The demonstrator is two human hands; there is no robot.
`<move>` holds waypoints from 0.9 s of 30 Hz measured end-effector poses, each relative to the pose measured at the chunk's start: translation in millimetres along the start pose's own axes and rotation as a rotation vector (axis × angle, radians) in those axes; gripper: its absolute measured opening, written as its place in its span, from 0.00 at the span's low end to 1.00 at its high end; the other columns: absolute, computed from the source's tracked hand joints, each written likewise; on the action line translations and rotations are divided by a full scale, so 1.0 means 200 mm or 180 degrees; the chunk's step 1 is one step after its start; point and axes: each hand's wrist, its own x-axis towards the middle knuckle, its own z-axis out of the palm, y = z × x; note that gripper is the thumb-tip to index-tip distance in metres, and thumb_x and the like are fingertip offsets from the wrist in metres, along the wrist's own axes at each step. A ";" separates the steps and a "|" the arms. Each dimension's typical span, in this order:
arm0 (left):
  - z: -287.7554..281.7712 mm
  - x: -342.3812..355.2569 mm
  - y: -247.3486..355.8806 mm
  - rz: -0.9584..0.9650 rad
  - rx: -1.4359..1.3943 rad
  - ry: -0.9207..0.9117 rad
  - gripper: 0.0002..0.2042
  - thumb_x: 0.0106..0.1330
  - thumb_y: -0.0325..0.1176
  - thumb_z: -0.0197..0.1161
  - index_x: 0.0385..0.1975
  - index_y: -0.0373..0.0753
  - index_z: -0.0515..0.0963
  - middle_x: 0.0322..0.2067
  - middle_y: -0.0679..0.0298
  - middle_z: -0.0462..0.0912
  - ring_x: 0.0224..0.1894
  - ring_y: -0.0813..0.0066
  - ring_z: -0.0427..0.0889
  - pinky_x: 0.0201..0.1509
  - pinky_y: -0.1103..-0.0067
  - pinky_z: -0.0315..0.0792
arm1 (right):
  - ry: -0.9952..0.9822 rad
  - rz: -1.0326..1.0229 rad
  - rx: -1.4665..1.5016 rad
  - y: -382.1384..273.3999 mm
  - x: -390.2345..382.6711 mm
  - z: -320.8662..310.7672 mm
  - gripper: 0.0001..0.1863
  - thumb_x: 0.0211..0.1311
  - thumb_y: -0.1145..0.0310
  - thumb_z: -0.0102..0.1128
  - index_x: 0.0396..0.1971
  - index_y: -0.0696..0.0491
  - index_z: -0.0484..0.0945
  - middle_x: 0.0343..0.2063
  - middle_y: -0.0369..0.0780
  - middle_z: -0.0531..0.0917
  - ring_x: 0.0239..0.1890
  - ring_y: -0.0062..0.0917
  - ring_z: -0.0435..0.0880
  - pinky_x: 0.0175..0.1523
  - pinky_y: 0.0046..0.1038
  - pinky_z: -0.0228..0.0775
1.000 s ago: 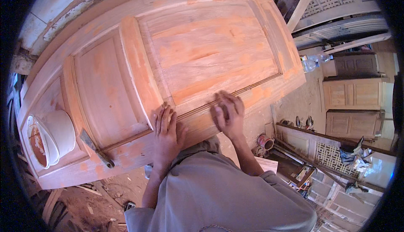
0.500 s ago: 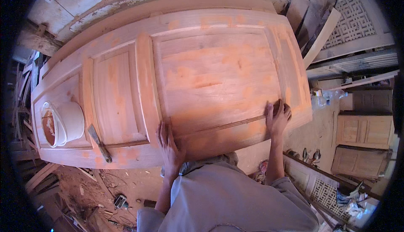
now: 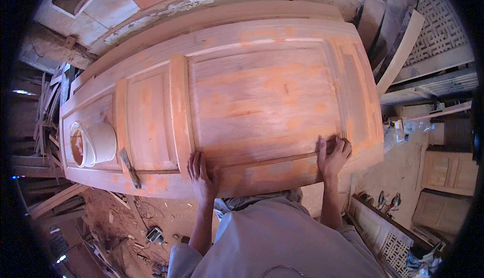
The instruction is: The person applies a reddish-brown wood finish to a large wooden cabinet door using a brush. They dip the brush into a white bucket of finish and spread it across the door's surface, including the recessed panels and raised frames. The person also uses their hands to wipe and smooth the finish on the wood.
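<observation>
A large wooden panelled door lies flat before me, with orange filler patches smeared over its pale wood. My left hand rests on its near rail, beside the cross rail, fingers stretched out on the wood and holding nothing. Farther right, my right hand touches the near moulding of the big panel; its fingers are bent, thumb apart from them, and the gap between is in shadow. A white plastic bucket with orange-brown paste lies on its side at the door's left end. Next to it is a putty knife.
Scrap wood is heaped at the left. Planks and a lattice panel lean at the far right. On the floor, a power tool lies below the door's near edge, and smaller panelled doors stand to the right.
The view has shifted, so the door and bucket appear farther right and the door's far edge lower. Both hands stay at nearly the same places on the door; the right fingers look more bent.
</observation>
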 end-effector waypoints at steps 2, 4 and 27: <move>-0.01 0.00 0.01 -0.0057 -0.0019 0.0011 0.31 0.61 0.40 0.67 0.64 0.34 0.69 0.67 0.53 0.69 0.72 0.48 0.60 0.76 0.54 0.52 | 0.0076 -0.0066 0.0017 0.01 -0.01 0.01 0.28 0.62 0.48 0.65 0.46 0.59 0.75 0.48 0.53 0.76 0.56 0.50 0.70 0.65 0.54 0.55; -0.02 0.00 0.02 -0.0100 -0.0018 -0.0023 0.31 0.61 0.40 0.67 0.64 0.34 0.69 0.67 0.53 0.69 0.72 0.49 0.60 0.76 0.55 0.52 | 0.0116 -0.0003 -0.0040 0.01 -0.02 0.02 0.27 0.63 0.48 0.64 0.46 0.59 0.75 0.48 0.53 0.75 0.56 0.51 0.70 0.65 0.54 0.56; -0.37 -0.56 -0.16 -0.0634 -0.1275 0.1279 0.10 0.64 0.27 0.64 0.44 0.34 0.77 0.54 0.49 0.78 0.55 0.47 0.77 0.59 0.61 0.71 | 0.0972 -0.0623 0.0388 0.01 -0.12 0.04 0.23 0.67 0.60 0.57 0.55 0.61 0.73 0.56 0.59 0.70 0.59 0.55 0.71 0.63 0.49 0.65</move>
